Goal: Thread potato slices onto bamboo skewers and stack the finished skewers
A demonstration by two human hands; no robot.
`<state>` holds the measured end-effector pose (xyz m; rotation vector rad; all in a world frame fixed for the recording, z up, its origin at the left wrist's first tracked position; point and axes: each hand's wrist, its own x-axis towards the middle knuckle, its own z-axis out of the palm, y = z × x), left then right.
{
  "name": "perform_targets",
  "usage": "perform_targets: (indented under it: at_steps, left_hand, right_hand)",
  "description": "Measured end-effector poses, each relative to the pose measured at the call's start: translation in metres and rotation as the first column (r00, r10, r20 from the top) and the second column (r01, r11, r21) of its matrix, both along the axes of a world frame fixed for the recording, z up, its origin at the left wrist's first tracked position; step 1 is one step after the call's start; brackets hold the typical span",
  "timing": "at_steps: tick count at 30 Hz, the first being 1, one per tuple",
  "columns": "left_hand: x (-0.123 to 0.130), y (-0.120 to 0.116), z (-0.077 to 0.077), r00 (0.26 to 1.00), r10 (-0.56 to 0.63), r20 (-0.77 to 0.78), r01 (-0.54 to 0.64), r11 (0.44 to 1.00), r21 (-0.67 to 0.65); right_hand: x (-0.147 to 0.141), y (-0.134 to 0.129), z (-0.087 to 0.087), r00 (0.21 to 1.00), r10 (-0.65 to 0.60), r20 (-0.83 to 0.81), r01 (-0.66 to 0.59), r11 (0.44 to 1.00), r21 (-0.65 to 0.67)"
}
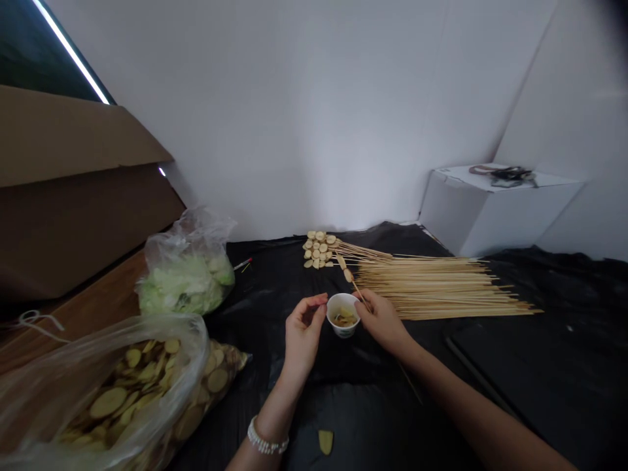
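A bamboo skewer (362, 299) with pale slices threaded near its far end is in my right hand (385, 324), the fingers closed around it. Between my hands stands a small white paper cup (343, 332) with yellowish slices inside. My left hand (301, 337) is at the cup's left rim, fingers curved and a gap between thumb and forefinger. I cannot tell whether it touches the cup. Beyond the cup lies a cluster of finished skewers with potato slices (318, 250). To the right, many bare bamboo skewers (441, 288) lie in a wide bundle.
At the left, an open plastic bag of potato slices (110, 402) sits before a bag of cut cabbage (184, 288). One loose slice (325, 441) lies on the black sheet (353, 409) near me. A white box (490, 209) stands back right; a cardboard box (73, 196) rises left.
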<state>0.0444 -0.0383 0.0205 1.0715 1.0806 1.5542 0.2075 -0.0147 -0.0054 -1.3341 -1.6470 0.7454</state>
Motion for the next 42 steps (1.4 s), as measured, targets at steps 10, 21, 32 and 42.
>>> perform_targets:
  at_steps: [10, 21, 32, 42]
  left_hand:
    - [-0.003, -0.005, -0.001, 0.976, 0.024, -0.217, -0.005, 0.996, 0.087]
    - [-0.004, -0.005, -0.005, 0.914, 0.004, -0.406, 0.070, 0.984, 0.167]
    - [-0.010, -0.004, -0.015, 0.746, 0.032, -0.665, 0.158, 0.962, 0.223]
    - [-0.013, -0.007, -0.015, 0.438, -0.011, -0.899, 0.189, 0.979, 0.081]
  right_hand:
    - [-0.009, -0.016, 0.009, 0.999, 0.031, 0.009, -0.032, 0.989, 0.146]
    - [-0.013, -0.022, 0.009, 0.995, 0.100, 0.017, -0.101, 0.969, 0.225]
    - [-0.016, -0.023, 0.002, 0.987, 0.139, 0.076, -0.155, 0.945, 0.288]
    - [-0.019, -0.025, -0.003, 0.968, 0.191, 0.161, -0.228, 0.939, 0.257]
